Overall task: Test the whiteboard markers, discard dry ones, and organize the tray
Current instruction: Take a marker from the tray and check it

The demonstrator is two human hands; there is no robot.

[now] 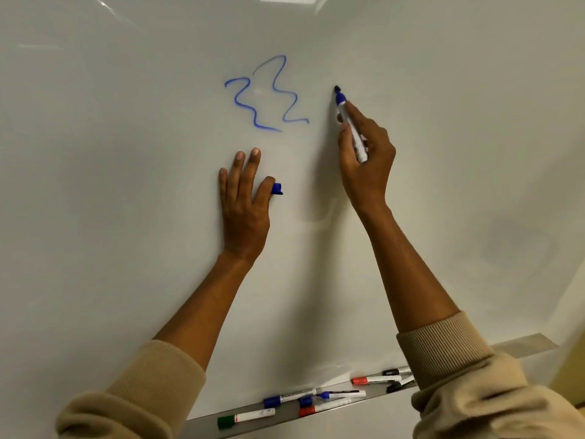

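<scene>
the right hand (367, 153) grips an uncapped blue marker (351, 125) like a pen, tip at the whiteboard (126, 185) at 3 o'clock from two blue squiggles (269, 93), likely starting a test stroke. the left hand (243, 198) lies flat to steady, pinching the blue cap (277, 188) ready for recapping. spare markers (316, 397) wait in the tray (202, 427) at 6 o'clock.
</scene>
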